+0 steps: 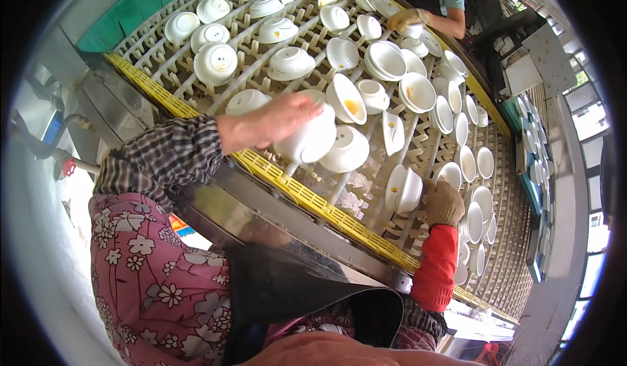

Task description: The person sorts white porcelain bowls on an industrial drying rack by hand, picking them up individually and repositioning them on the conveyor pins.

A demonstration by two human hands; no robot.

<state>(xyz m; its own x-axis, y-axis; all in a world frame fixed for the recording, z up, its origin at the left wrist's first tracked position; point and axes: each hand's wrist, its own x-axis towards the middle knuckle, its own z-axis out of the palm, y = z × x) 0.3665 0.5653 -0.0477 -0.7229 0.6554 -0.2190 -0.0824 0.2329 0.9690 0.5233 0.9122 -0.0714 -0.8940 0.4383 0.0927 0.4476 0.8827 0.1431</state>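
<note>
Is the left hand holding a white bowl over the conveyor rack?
Yes, the left hand grips a white bowl upside down above the peg rack.

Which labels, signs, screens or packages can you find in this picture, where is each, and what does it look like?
Blue panel: small rectangle on the grey machine, far left; label or screen, cannot tell.
Red and blue patch: below the checked sleeve, mostly hidden; perhaps a package.
Yellow marks: small spots on some white bowls.
</note>
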